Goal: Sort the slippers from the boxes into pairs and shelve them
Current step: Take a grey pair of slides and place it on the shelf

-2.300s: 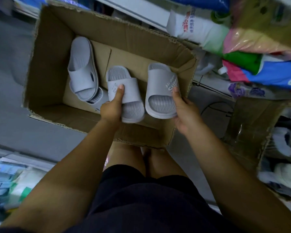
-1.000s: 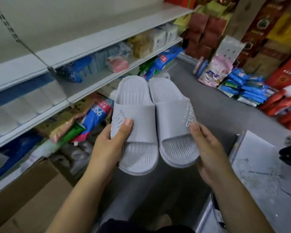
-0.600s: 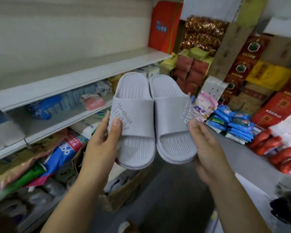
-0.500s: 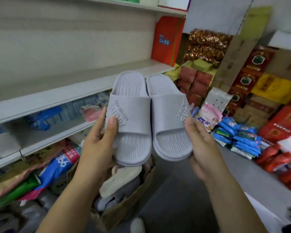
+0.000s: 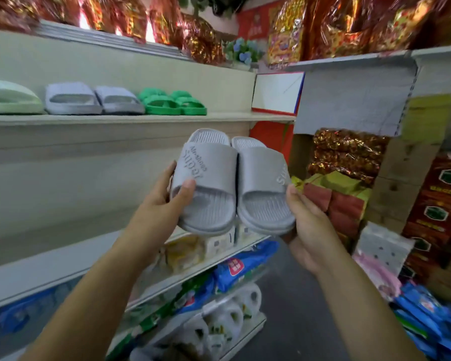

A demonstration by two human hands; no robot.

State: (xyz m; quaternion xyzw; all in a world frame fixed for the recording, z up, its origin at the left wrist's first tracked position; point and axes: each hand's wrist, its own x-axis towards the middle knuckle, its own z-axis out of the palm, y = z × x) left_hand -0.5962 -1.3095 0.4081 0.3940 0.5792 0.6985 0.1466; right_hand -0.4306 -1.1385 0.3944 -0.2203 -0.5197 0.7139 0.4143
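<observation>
slippers: left-hand slipper and right-hand slipper, both grey, side by side with inner edges touching, held in the air below the slipper shelf.
left hand: thumb pressed on the strap's near edge, fingers curled behind the sole; a firm pinch, i judge.
right hand: thumb tip at its slipper's outer side, palm cupped under the heel; fingers behind are hidden, yet it holds.
shelf row: pale green slipper, grey pair, green pair, then a bare stretch before a white board.
long axis: the held pair stands steeply, heels down toward me, toes up; the shelved pairs lie flat with their ends facing out.
direction: the bare stretch is above the hands, almost straight over the held pair and farther in; the left hand is nearer the shelving.
my call: i would lift, tip the pair flat, and slide it in beside the green pair.
</observation>
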